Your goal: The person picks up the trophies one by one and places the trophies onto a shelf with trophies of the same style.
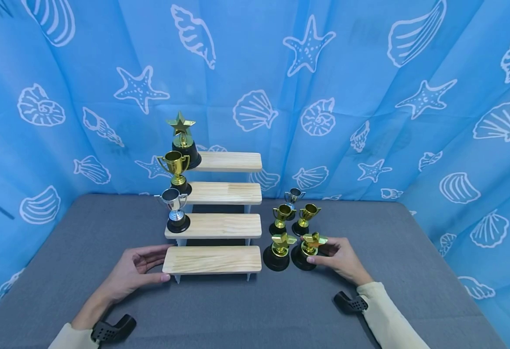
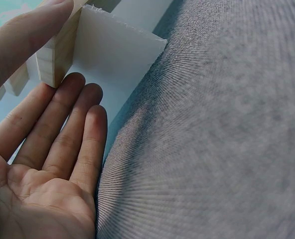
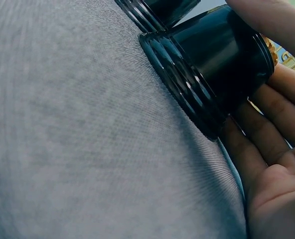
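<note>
- Left hand (image 1: pixel 128 274): at the left end of the bottom step (image 1: pixel 211 260) of a four-step wooden stand; fingers extended and thumb spread wide from them, nothing enclosed. The left wrist view shows the fingertips at the corner of the board; firm contact there cannot be told.
- Right hand (image 1: pixel 340 257): holds the right star trophy (image 1: pixel 310 249) by its black base, thumb at the front and fingers on the far side, the grasp only as wide as the base.
- Right star trophy: upright on the grey cloth (image 1: pixel 381 232), right of the stand; the right wrist view shows its ribbed base rim at the cloth.
- Left star trophy (image 1: pixel 279 249): upright, just beside the held one, between it and the bottom step.
- Behind this pair: two gold cups, one at left (image 1: pixel 282 213) and one at right (image 1: pixel 309 213); a small silver cup (image 1: pixel 294 195) farther back, its lower part partly hidden.
- On the stand, all at the left end: large silver cup (image 1: pixel 174 203) on the second step up, large gold cup (image 1: pixel 175 165) on the third, large star trophy (image 1: pixel 183 138) on the top.
- Backdrop: blue curtain (image 1: pixel 255 63) with white shell and starfish outlines.
- Each wrist: a black device, beside a pale sleeve.
</note>
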`<action>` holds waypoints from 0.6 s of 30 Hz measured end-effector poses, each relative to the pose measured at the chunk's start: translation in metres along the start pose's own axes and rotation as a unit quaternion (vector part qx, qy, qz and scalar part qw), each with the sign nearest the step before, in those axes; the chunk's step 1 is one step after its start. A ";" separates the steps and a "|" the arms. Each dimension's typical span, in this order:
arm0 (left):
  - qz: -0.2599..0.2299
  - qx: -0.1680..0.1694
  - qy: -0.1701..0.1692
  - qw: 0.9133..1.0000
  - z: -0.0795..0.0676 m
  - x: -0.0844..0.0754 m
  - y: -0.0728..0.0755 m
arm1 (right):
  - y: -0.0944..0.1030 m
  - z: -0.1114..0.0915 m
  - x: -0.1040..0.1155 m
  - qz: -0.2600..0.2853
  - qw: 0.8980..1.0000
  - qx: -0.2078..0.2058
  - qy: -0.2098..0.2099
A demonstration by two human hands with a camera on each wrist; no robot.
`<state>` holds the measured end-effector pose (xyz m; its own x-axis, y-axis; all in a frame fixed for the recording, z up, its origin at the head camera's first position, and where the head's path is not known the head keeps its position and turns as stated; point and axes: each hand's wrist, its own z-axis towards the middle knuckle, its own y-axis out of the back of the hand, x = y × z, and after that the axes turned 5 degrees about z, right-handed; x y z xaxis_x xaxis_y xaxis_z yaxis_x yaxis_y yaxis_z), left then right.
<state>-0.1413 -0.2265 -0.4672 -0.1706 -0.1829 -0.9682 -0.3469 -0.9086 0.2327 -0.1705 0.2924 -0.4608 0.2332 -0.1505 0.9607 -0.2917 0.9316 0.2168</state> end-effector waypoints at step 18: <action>0.009 -0.006 0.003 1.000 0.000 0.001 0.000 | 0.000 0.000 0.000 0.001 1.000 0.005 0.007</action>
<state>-0.1419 -0.2266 -0.4683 -0.1710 -0.2014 -0.9645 -0.3332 -0.9094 0.2490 -0.1708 0.2921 -0.4613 0.2458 -0.1437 0.9586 -0.3012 0.9287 0.2164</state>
